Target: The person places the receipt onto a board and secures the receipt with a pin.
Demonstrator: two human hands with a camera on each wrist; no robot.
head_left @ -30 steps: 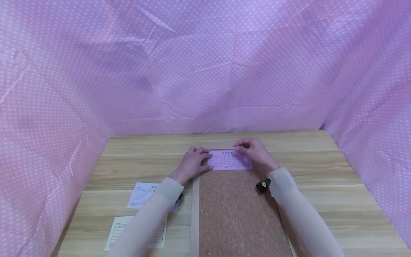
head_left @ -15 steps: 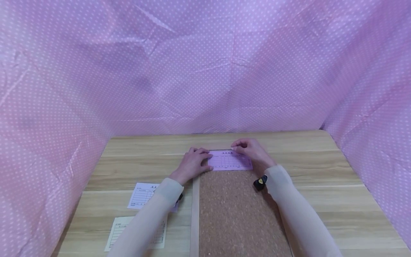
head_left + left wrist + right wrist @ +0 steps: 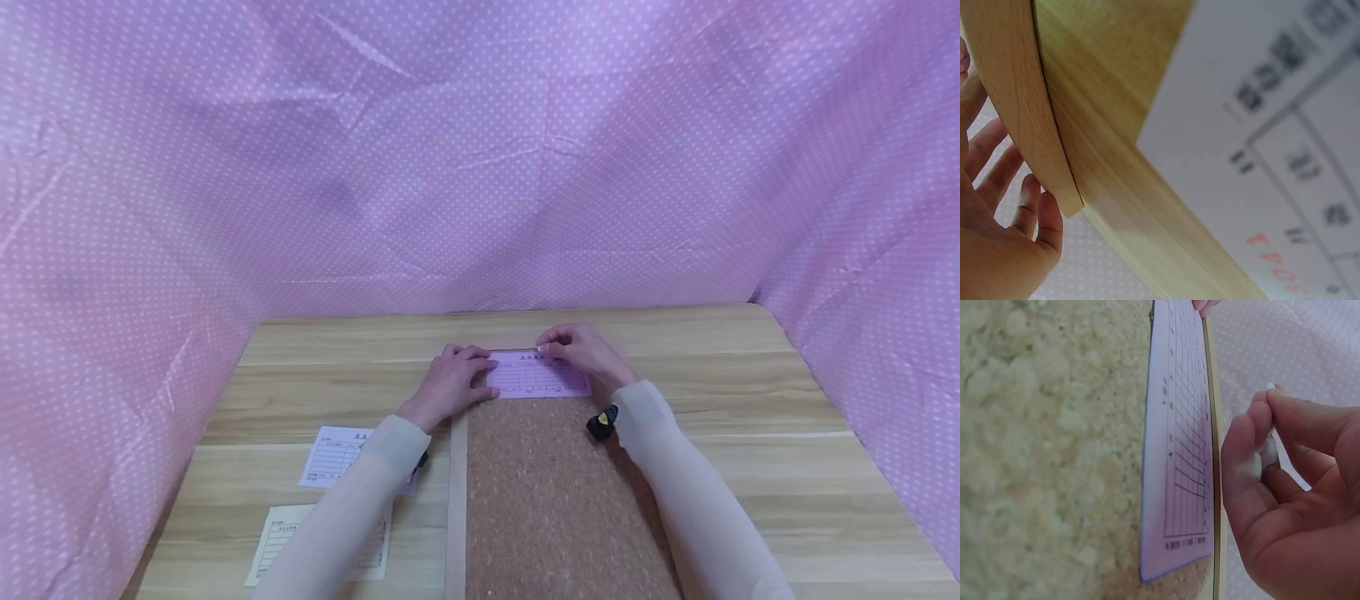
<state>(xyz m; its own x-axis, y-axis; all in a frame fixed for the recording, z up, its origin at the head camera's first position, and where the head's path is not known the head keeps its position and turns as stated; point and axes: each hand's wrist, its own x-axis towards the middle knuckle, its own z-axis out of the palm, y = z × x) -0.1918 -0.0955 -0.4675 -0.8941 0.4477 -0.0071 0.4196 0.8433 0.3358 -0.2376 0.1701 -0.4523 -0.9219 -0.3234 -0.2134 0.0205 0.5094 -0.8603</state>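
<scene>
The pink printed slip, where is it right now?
In the head view, the pink slip lies at the far end of the cork board, the left grip at its left edge.

Curtained-off, office-like workspace; what lies beyond cannot be made out
Pink polka-dot cloth hangs behind and on both sides of a wood-grain worktop, which carries printed paper forms and a wood-framed corkboard.

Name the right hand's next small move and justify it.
Probably lower the small white object onto the pink slip near its top edge: the right hand pinches it close by, while the left hand touches the slip's left end.
</scene>
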